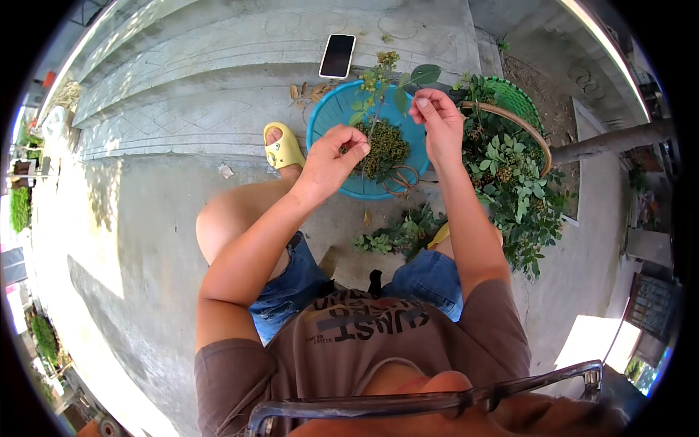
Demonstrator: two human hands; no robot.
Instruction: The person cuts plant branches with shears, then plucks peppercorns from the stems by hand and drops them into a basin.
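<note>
A blue basin [331, 116] stands between my feet and the concrete step, with a heap of small green berry clusters [389, 149] inside. My left hand [333, 162] is pinched on the lower end of a thin leafy stem [376, 102], which rises over the basin and carries leaves and a small berry cluster [387, 60] at its top. To the right of the stem, my right hand [437, 124] is raised by the basin's rim, fingers bent near a large green leaf [425, 74]. Whether its fingertips hold anything is too small to tell.
Right of the basin, a green basket [513, 95] with a curved brown handle [535, 135] is heaped with leafy branches [510, 171]. Loose leaves [404, 233] lie between my legs. A phone [338, 56] rests on the step, and a yellow slipper [285, 148] is on one foot.
</note>
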